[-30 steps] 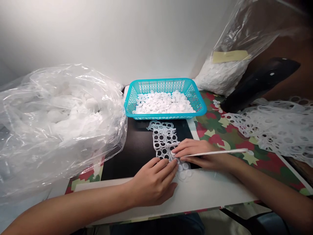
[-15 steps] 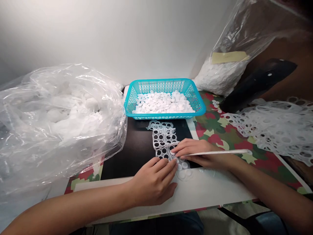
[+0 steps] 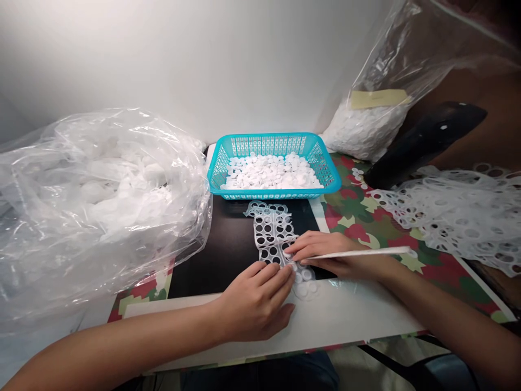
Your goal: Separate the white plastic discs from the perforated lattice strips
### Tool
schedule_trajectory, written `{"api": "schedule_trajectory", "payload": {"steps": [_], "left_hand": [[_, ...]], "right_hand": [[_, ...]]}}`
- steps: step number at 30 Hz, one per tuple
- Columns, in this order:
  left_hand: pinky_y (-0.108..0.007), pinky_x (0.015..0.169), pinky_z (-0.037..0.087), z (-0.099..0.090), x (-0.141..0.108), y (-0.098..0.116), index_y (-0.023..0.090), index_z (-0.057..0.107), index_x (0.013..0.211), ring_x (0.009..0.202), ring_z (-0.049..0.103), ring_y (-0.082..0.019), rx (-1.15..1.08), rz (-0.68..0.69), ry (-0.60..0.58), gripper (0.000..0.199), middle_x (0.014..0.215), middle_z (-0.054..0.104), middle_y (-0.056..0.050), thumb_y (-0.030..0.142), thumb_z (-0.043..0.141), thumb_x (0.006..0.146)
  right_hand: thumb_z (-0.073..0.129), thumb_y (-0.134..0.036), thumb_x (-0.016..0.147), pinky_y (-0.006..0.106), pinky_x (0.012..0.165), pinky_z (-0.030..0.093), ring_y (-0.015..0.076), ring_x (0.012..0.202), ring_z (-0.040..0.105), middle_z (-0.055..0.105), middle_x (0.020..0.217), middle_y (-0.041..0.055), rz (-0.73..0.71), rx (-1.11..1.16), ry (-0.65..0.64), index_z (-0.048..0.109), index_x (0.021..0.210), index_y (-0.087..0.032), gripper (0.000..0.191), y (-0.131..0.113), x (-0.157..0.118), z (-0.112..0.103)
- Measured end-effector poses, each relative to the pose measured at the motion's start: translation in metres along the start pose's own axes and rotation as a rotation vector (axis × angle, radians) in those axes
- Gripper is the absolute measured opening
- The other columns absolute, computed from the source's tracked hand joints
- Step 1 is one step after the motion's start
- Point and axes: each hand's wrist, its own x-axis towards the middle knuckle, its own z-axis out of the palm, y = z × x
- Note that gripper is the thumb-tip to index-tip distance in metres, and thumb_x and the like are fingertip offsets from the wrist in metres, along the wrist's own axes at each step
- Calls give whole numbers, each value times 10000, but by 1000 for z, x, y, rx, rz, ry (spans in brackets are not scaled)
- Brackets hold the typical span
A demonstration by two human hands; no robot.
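A translucent plastic sheet punched with rows of round holes (image 3: 272, 231) lies over the black mat. Its near end still carries several white discs (image 3: 303, 275). My left hand (image 3: 260, 301) is closed, with bent fingers at the sheet's near edge and the thumb below. Across from it, my right hand (image 3: 342, 252) bears a thin white stick-like tool (image 3: 366, 252) slanting back over the wrist. The right fingertips touch the sheet beside a disc; the tool's exact kind is unclear.
Behind the sheet stands a turquoise basket (image 3: 273, 194) with many white discs. A large clear bag (image 3: 101, 217) bulges at left. Punched sheets (image 3: 459, 212) are heaped at right, near a black tube-like object (image 3: 423, 144) and a bag of white pieces (image 3: 366, 127).
Both hands keep nearly the same place on the sheet. The white tool's rear end has shifted slightly to the left, and the view has moved a little.
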Motion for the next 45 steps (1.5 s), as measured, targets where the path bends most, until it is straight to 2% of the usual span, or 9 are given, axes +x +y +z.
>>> {"api": "schedule_trajectory", "payload": {"steps": [6, 11, 17, 21, 25, 28, 32, 38, 45], "left_hand": [[-343, 777, 470, -1, 1, 0, 50, 623, 1111, 923, 579, -216, 15, 12, 15, 357, 1166, 643, -124, 292, 470, 898], [-344, 783, 471, -1, 1, 0, 55, 624, 1113, 939, 584, -218, 12, 4, 2, 350, 1163, 643, -129, 287, 464, 904], [-349, 757, 484, 2, 0, 0, 38, 615, 1123, 929, 593, -223, -4, 10, 25, 374, 1162, 643, -140, 294, 472, 892], [-347, 762, 487, 2, -1, 0, 40, 608, 1143, 947, 591, -224, -13, 12, 14, 385, 1174, 638, -141, 298, 466, 895], [-341, 767, 490, 2, -1, 0, 33, 610, 1141, 947, 587, -218, -24, 15, 13, 383, 1173, 638, -139, 289, 470, 893], [-341, 765, 490, 2, -1, -1, 33, 605, 1153, 954, 583, -219, -20, 17, 8, 387, 1187, 632, -140, 285, 460, 897], [-347, 771, 487, 2, -1, -1, 37, 599, 1167, 956, 578, -220, -19, 12, -1, 389, 1196, 628, -138, 282, 457, 900], [-355, 779, 481, 2, -1, -1, 22, 590, 1176, 949, 572, -227, -29, 7, -2, 405, 1192, 625, -138, 282, 468, 892], [-353, 792, 476, 2, -1, -1, 38, 586, 1182, 959, 567, -227, -30, -1, -15, 399, 1200, 619, -137, 285, 460, 895]], "right_hand": [[489, -197, 950, 320, 923, 498, 168, 1119, 557, 650, 1181, 113, -13, -66, -7, 641, 1113, -152, 228, 6, -2, 5], [487, -144, 943, 309, 941, 497, 159, 1134, 552, 645, 1192, 109, -36, -158, 47, 607, 1154, -138, 243, 6, -4, 13], [461, -121, 945, 284, 888, 524, 155, 1041, 624, 688, 1091, 106, -66, -182, 230, 604, 1150, -141, 250, 4, 0, 15], [486, -105, 929, 285, 899, 521, 155, 1036, 640, 693, 1104, 78, 36, -199, 327, 608, 1152, -177, 264, -1, 1, 7], [492, -103, 919, 307, 926, 514, 171, 1054, 643, 700, 1084, 46, 138, -255, 534, 640, 1089, -209, 249, -5, -1, -4], [510, -92, 904, 315, 927, 515, 175, 1043, 650, 695, 1099, 35, 130, -355, 657, 645, 1075, -221, 253, -6, -4, -8], [531, -111, 901, 350, 959, 506, 197, 1078, 639, 679, 1155, 27, 145, -554, 739, 630, 1128, -247, 282, -1, -7, -14], [530, -149, 913, 406, 994, 502, 216, 1121, 620, 650, 1222, 21, 168, -691, 738, 606, 1195, -263, 314, 14, -10, -29], [510, -140, 923, 446, 1096, 398, 210, 1181, 584, 645, 1239, 46, 162, -709, 682, 591, 1228, -236, 329, 16, -9, -34]]}}
